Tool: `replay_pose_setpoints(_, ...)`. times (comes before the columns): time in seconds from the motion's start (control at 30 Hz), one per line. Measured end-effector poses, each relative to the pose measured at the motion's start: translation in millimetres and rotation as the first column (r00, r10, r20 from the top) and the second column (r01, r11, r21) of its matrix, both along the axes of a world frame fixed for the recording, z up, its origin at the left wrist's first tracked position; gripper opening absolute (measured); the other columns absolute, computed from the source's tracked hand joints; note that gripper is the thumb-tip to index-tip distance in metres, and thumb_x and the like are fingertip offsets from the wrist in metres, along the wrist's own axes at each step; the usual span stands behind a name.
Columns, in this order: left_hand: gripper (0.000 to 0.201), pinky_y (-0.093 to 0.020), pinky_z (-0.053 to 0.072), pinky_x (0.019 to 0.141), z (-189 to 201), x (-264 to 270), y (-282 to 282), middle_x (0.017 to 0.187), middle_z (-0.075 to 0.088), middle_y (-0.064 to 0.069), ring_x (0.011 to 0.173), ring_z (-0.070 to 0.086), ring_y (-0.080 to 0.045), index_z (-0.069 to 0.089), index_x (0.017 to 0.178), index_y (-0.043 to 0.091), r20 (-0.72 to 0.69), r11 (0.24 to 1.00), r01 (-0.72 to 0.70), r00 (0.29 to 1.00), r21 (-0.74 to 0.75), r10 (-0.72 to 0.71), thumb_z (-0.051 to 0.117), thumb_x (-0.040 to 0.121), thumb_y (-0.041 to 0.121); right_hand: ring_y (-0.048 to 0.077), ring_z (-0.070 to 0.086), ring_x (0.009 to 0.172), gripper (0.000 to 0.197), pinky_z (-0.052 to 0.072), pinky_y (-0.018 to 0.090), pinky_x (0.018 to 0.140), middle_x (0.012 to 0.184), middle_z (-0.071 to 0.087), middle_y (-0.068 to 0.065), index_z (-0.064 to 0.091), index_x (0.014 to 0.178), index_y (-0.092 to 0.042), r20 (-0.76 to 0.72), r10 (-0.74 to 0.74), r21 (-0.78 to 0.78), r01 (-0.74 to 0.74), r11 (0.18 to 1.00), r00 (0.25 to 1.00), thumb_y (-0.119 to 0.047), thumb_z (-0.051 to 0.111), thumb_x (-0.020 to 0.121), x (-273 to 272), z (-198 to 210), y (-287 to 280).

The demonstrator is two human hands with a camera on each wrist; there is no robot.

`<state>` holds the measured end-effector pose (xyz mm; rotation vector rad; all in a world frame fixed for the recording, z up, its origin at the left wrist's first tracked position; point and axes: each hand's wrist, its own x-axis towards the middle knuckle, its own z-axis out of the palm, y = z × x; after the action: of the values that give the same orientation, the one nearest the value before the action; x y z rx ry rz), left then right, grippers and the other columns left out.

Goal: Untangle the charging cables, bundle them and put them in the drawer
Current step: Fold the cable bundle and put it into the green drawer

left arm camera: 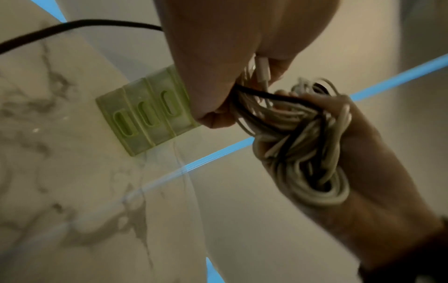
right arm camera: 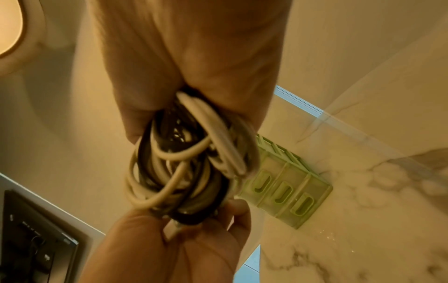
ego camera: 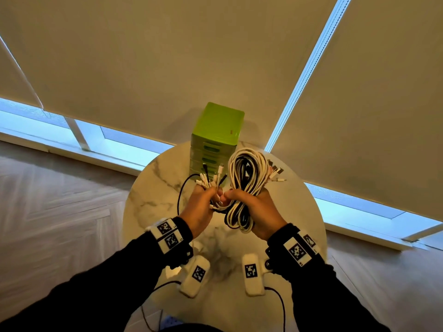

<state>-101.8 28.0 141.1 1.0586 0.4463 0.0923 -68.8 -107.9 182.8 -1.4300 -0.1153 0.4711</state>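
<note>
My right hand (ego camera: 251, 207) grips a coil of white and black charging cables (ego camera: 244, 180) around its middle, held above the round marble table (ego camera: 153, 188). My left hand (ego camera: 203, 202) clutches the loose plug ends (ego camera: 211, 179) of those cables, which fan upward. One black cable (ego camera: 182, 192) loops out to the left of that hand. In the left wrist view the coil (left arm camera: 303, 145) sits in the right hand; in the right wrist view the coil (right arm camera: 184, 162) hangs under the right palm. The green drawer tower (ego camera: 217, 135) stands behind, its drawers closed.
Roller blinds (ego camera: 167, 56) cover the windows behind the table. Wooden floor (ego camera: 60, 200) surrounds the table on both sides. Wrist camera units with black leads hang below both sleeves over the table's near part.
</note>
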Motion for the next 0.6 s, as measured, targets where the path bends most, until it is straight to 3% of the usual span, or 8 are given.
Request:
replay_pose_setpoints(0.13, 0.009, -0.032, 0.039, 0.061, 3, -3, -3, 0.064, 0.045, -0.003, 0.06, 0.042, -0.016, 0.049, 0.082, 0.011, 0.098, 0.991, -0.057, 0.994, 0.12, 0.046, 0.041, 0.078, 0.009, 0.025, 0.068, 0.082, 0.015, 0.055, 0.035, 0.074, 0.087, 0.069, 0.015, 0.07, 0.095, -0.003, -0.169, 0.065, -0.059, -0.076, 0.995, 0.983, 0.0, 0.071, 0.081, 2, -4, 0)
replay_pose_setpoints(0.2, 0.015, -0.029, 0.039, 0.056, 5, -5, -2, 0.066, 0.043, -0.005, 0.059, 0.04, -0.014, 0.046, 0.087, 0.008, 0.088, 0.979, -0.022, 0.996, 0.201, 0.004, 0.043, 0.077, 0.018, 0.028, 0.068, 0.091, 0.02, 0.057, 0.042, 0.084, 0.096, 0.069, 0.017, 0.07, 0.103, -0.003, -0.249, 0.136, -0.012, -0.144, 0.99, 0.959, 0.001, 0.069, 0.084, 1, -8, -1)
replay_pose_setpoints(0.27, 0.006, -0.025, 0.037, 0.05, 7, -9, -5, 0.064, 0.041, -0.003, 0.058, 0.037, -0.015, 0.045, 0.09, 0.007, 0.086, 0.98, 0.007, 0.996, 0.2, -0.024, 0.04, 0.088, 0.011, 0.037, 0.066, 0.099, 0.031, 0.051, 0.058, 0.098, 0.105, 0.068, 0.022, 0.067, 0.118, 0.0, -0.289, 0.214, 0.029, -0.215, 0.976, 0.933, 0.001, 0.066, 0.086, -2, -7, -1)
replay_pose_setpoints(0.33, 0.016, -0.023, 0.042, 0.051, 11, -12, -8, 0.066, 0.048, -0.003, 0.061, 0.043, -0.019, 0.048, 0.099, 0.007, 0.119, 0.977, 0.011, 0.992, 0.214, -0.038, 0.034, 0.095, 0.002, 0.041, 0.064, 0.101, 0.034, 0.046, 0.063, 0.101, 0.106, 0.067, 0.025, 0.065, 0.121, -0.001, -0.3, 0.278, 0.063, -0.272, 0.96, 0.913, 0.003, 0.062, 0.087, -4, -5, -1)
replay_pose_setpoints(0.43, 0.03, -0.036, 0.058, 0.088, 5, -10, -8, 0.108, 0.07, -0.008, 0.102, 0.068, -0.022, 0.047, 0.13, 0.014, 0.15, 0.967, 0.062, 0.983, 0.249, -0.102, 0.031, 0.104, 0.014, 0.038, 0.066, 0.1, 0.034, 0.053, 0.058, 0.097, 0.107, 0.067, 0.025, 0.067, 0.117, -0.005, -0.29, 0.33, 0.065, -0.325, 0.943, 0.898, 0.011, 0.058, 0.087, -3, 0, 0)
replay_pose_setpoints(0.53, 0.066, -0.051, 0.046, 0.107, -4, -14, -4, 0.135, 0.063, -0.009, 0.129, 0.056, -0.025, 0.044, 0.141, 0.021, 0.01, 0.906, 0.215, 0.972, 0.365, -0.235, 0.028, 0.098, 0.068, 0.036, 0.068, 0.097, 0.036, 0.056, 0.054, 0.093, 0.105, 0.066, 0.027, 0.065, 0.119, 0.0, -0.277, 0.391, 0.035, -0.398, 0.917, 0.877, 0.014, 0.06, 0.086, -3, 2, 0)
replay_pose_setpoints(0.57, 0.073, -0.051, 0.039, 0.112, -7, -15, -3, 0.145, 0.054, -0.01, 0.136, 0.048, -0.027, 0.041, 0.146, 0.019, -0.039, 0.847, 0.265, 0.96, 0.461, -0.279, 0.031, 0.095, 0.07, 0.034, 0.069, 0.093, 0.035, 0.058, 0.05, 0.089, 0.101, 0.068, 0.025, 0.065, 0.118, 0.002, -0.268, 0.403, 0.019, -0.414, 0.91, 0.875, 0.014, 0.061, 0.086, -4, 2, 0)
replay_pose_setpoints(0.6, 0.065, -0.05, 0.033, 0.116, -7, -17, -3, 0.152, 0.042, -0.014, 0.141, 0.038, -0.031, 0.037, 0.148, 0.012, -0.087, 0.763, 0.274, 0.957, 0.586, -0.277, 0.039, 0.099, 0.054, 0.032, 0.07, 0.09, 0.034, 0.059, 0.045, 0.084, 0.098, 0.069, 0.023, 0.066, 0.116, 0.001, -0.254, 0.408, -0.004, -0.423, 0.906, 0.877, 0.015, 0.062, 0.085, -4, 1, -1)
